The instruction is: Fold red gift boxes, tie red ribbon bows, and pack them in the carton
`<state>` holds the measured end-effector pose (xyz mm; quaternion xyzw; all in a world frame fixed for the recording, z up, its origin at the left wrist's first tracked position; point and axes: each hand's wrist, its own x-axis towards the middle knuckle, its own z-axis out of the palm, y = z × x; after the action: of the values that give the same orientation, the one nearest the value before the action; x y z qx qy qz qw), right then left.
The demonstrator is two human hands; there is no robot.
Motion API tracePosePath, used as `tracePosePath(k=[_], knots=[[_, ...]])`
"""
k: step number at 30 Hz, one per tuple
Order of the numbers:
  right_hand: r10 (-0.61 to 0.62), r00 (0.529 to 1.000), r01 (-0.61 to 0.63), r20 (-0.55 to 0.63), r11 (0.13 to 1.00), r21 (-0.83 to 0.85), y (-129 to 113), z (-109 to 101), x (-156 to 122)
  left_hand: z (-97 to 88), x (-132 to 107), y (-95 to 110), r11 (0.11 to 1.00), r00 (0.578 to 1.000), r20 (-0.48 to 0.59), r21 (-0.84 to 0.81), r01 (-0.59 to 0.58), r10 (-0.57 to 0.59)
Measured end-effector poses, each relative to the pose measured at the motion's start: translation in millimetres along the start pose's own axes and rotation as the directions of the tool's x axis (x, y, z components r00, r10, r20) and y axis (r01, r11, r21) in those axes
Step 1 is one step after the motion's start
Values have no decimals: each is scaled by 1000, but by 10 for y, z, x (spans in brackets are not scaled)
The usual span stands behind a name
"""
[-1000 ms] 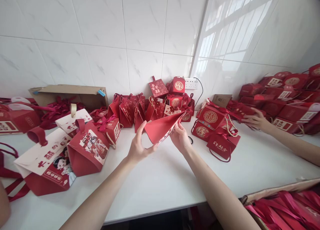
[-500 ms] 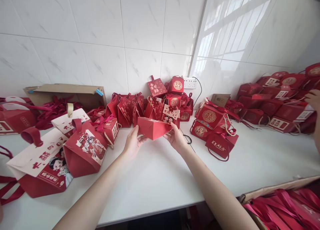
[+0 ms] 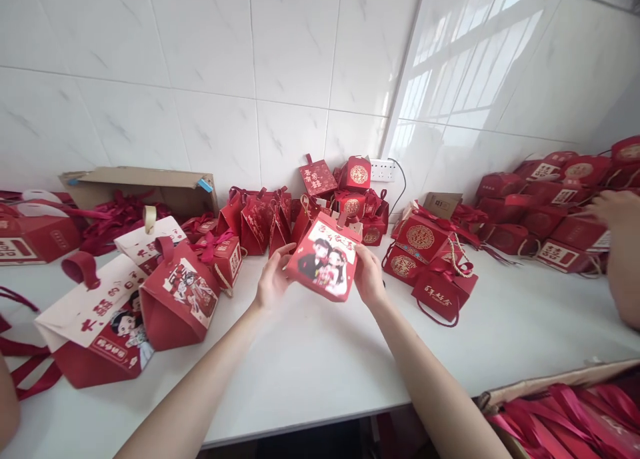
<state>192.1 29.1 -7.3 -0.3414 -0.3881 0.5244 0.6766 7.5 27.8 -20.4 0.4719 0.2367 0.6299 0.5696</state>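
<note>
Between my two hands I hold a red gift box (image 3: 325, 259) just above the white table (image 3: 300, 372). Its front carries a printed cartoon couple and faces me, slightly tilted. My left hand (image 3: 275, 277) grips its left side, and my right hand (image 3: 369, 272) grips its right side; some fingertips are hidden behind the box. Directly behind it stand several folded red gift bags (image 3: 253, 222) and a small pile of red boxes (image 3: 349, 204).
Larger red and cream boxes (image 3: 97, 319) stand at the left, before an open cardboard carton (image 3: 145, 177). Stacked red boxes (image 3: 423, 239) sit right of centre. Another person's hand (image 3: 620, 212) is by the right-hand pile. A carton of ribbons (image 3: 575, 412) occupies the lower right.
The gift box has turned in my hands, so its printed couple now faces me instead of its plain red underside. The other person's arm reaches further into view at the right.
</note>
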Motion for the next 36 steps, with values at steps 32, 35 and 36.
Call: tracePosePath(k=[32, 35, 36], knots=[[-474, 801, 568, 366, 408, -715, -113, -235, -1314, 478, -498, 67, 772, 876, 335, 428, -469, 346], [-577, 697, 631, 426, 211, -746, -29, -140, -1314, 454, -464, 123, 630, 742, 481, 407, -661, 468], [-588, 674, 633, 446, 149, -760, -21, -109, -1315, 446, -453, 134, 590, 698, 518, 390, -707, 495]])
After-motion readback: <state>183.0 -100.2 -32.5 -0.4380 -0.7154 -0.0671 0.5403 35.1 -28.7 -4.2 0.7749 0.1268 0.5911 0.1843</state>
